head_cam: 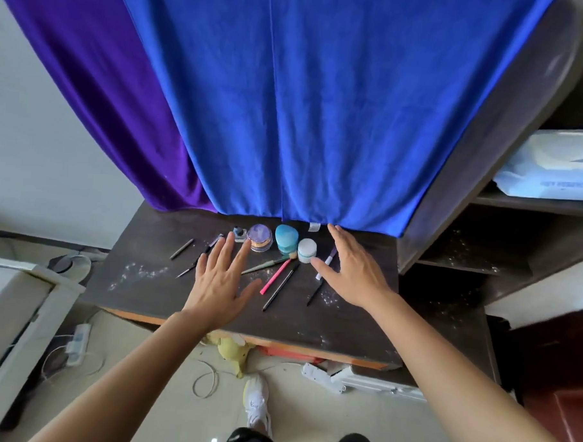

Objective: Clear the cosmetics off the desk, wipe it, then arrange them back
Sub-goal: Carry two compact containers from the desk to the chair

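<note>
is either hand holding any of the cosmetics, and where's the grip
Nothing is held. The left hand and the right hand are both spread open over the desk, with no grip on the white jar.

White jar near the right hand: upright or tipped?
Upright. The white jar stands on its base on the desk, its round cap facing up, beside the open right hand.

Blue curtain (pixel 322 105), purple curtain (pixel 99 88), teal container (pixel 286 239), pink pencil (pixel 275 276), dark desk (pixel 147 288).
</note>
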